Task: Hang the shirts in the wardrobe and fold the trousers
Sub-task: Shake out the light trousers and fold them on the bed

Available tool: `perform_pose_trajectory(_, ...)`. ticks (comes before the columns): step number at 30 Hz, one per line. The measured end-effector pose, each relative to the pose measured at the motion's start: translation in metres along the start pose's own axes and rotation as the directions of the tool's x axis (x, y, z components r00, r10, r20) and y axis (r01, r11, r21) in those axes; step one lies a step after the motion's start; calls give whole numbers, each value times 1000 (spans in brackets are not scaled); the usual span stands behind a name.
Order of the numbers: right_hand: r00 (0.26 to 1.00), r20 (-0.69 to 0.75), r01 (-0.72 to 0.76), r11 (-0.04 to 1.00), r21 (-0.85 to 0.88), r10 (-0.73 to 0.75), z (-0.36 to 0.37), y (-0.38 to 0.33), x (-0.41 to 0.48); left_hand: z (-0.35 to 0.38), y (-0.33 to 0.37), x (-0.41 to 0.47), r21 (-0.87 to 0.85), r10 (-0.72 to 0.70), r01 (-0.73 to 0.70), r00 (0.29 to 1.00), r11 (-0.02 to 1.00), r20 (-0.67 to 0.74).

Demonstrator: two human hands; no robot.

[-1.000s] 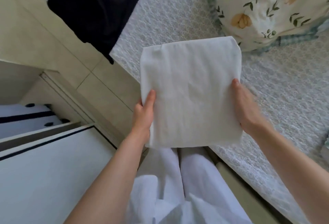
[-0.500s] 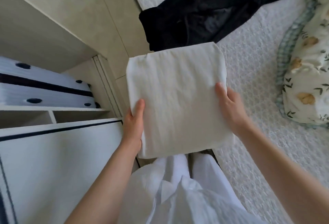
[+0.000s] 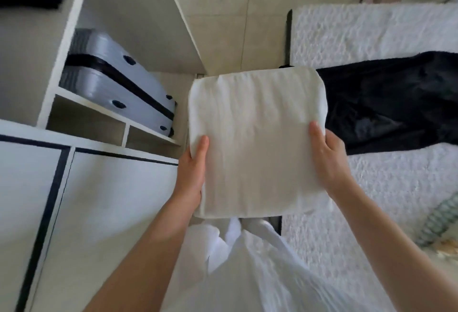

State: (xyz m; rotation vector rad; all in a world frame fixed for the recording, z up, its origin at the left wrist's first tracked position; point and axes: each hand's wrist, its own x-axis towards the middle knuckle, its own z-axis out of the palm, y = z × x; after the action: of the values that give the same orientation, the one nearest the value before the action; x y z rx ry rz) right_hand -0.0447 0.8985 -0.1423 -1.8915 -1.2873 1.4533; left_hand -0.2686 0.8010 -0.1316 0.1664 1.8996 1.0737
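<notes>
1. Holding the folded white fabric square (image 3: 255, 143), seemingly trousers, level in the air between them, the left hand (image 3: 192, 170) and right hand (image 3: 327, 160) each grip a side edge, thumbs on top, probably to keep the folds.
2. Right of the hands, a black garment (image 3: 386, 103) lies on the white textured bed (image 3: 371, 34). To their left, a ribbed grey suitcase (image 3: 116, 83) sits in the open white wardrobe (image 3: 111, 108).
3. No label or writing is readable.

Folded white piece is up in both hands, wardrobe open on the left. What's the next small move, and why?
Probably swing the folded white garment left toward the shelf compartment beside the suitcase: left hand and right hand grip its sides, and it looks fully folded.
</notes>
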Motion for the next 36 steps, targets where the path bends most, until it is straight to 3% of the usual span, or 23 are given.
perform_pose_trajectory(11,954,270,177,970,-167,-128,49,-96,58,-21,37,10,-247,-73,7,963,969,-260)
perform_pose_trajectory(22,925,319,272,946,-177,-206,140,-211,83,-84,126,51,-369,-8,-125,941,921,-340)
perform_pose_trajectory(36,764,466,532,844,-65,-446,227,-358,137,-126,234,108,-500,44,-282,899,819,-435)
